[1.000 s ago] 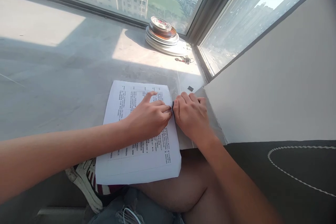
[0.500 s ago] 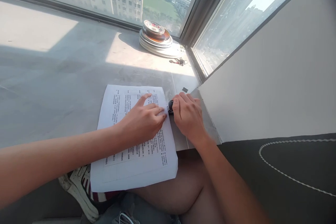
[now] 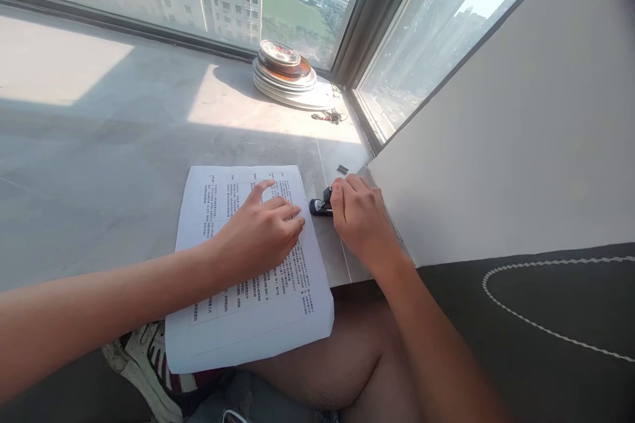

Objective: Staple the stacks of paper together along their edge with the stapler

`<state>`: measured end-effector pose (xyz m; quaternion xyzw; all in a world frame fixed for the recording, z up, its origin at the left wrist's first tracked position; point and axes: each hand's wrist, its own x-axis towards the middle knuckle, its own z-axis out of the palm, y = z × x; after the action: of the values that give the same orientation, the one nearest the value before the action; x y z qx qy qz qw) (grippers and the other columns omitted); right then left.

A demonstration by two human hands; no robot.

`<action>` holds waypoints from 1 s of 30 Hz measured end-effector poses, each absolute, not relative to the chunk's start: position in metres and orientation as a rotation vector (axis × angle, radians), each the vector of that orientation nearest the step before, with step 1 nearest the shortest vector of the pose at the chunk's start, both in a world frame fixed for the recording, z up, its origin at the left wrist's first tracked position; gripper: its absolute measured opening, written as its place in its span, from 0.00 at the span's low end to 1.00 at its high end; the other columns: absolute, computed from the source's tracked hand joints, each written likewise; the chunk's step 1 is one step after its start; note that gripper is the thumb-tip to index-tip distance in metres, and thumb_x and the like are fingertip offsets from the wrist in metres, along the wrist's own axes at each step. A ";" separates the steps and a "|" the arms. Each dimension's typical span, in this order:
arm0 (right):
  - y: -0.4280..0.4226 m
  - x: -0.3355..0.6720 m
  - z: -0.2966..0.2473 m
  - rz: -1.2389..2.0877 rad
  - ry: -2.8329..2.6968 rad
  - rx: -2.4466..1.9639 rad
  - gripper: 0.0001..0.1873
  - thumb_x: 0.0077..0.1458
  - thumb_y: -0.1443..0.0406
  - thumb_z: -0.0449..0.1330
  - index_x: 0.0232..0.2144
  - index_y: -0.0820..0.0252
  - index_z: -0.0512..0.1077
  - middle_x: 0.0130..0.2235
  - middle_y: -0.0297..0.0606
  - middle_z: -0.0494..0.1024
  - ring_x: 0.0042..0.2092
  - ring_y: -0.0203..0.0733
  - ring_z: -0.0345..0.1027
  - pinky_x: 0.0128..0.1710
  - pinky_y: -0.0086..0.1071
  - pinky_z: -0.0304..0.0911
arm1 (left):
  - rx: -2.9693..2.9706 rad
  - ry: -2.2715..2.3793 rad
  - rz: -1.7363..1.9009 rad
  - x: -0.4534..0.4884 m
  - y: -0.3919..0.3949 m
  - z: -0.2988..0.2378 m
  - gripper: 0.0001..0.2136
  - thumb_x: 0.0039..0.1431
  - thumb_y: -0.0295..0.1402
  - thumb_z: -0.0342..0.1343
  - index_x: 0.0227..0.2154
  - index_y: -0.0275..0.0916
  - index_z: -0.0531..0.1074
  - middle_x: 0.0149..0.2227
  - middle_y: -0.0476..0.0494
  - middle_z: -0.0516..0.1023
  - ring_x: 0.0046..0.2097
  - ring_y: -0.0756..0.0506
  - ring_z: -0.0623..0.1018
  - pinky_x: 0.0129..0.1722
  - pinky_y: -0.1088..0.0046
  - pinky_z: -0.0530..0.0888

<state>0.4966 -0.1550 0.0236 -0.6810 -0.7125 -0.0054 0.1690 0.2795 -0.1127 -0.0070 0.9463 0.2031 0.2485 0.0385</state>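
Observation:
A stack of printed white paper (image 3: 233,317) lies on the grey windowsill, its near end overhanging my lap. My left hand (image 3: 258,234) rests flat on the paper with fingers stretched out. My right hand (image 3: 360,218) is closed over a small black stapler (image 3: 320,205), which lies on the sill just right of the paper's edge; only its front end shows past my fingers.
A stack of patterned plates (image 3: 285,73) stands in the window corner, with a small bunch of keys (image 3: 327,117) beside it. A small dark piece (image 3: 342,169) lies near the white wall (image 3: 496,132) on the right. The grey windowsill (image 3: 99,158) stretches left.
My right hand drew the stapler away from the paper's right edge, so a gap now shows between them. My left hand stayed on the sheets, sliding slightly left.

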 end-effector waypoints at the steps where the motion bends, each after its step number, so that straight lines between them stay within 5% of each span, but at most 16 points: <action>1: -0.155 0.497 0.023 -0.018 -2.021 -1.939 0.24 0.78 0.60 0.38 0.33 0.56 0.68 0.38 0.41 0.75 0.42 0.47 0.69 0.45 0.42 0.58 | 2.915 0.637 0.751 0.280 -0.113 -0.007 0.12 0.72 0.26 0.52 0.41 0.43 0.82 0.42 0.46 0.86 0.44 0.42 0.84 0.68 0.41 0.62; 7: -0.155 0.501 0.023 -0.039 -2.018 -1.949 0.24 0.78 0.60 0.38 0.33 0.56 0.67 0.38 0.41 0.74 0.43 0.47 0.69 0.44 0.42 0.58 | 2.984 0.683 0.662 0.280 -0.112 -0.005 0.14 0.73 0.26 0.49 0.41 0.41 0.81 0.44 0.43 0.86 0.45 0.41 0.83 0.65 0.42 0.66; 14: -0.155 0.507 0.023 -0.020 -1.981 -1.975 0.24 0.78 0.60 0.38 0.32 0.56 0.66 0.36 0.40 0.73 0.42 0.47 0.69 0.43 0.42 0.58 | 2.982 0.699 0.555 0.282 -0.108 -0.010 0.18 0.73 0.29 0.49 0.60 0.37 0.76 0.52 0.34 0.82 0.51 0.35 0.80 0.60 0.44 0.70; 30: -0.158 0.512 0.025 0.018 -1.916 -1.973 0.24 0.78 0.59 0.38 0.30 0.55 0.64 0.34 0.41 0.72 0.41 0.47 0.69 0.41 0.41 0.60 | 2.926 0.681 0.557 0.283 -0.106 -0.010 0.17 0.72 0.29 0.50 0.57 0.36 0.77 0.53 0.33 0.80 0.52 0.33 0.80 0.59 0.42 0.71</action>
<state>0.5117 -0.1581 0.0249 -0.7036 -0.6834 0.0063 0.1946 0.2825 -0.1062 -0.0101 0.9568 0.2226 0.1821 0.0433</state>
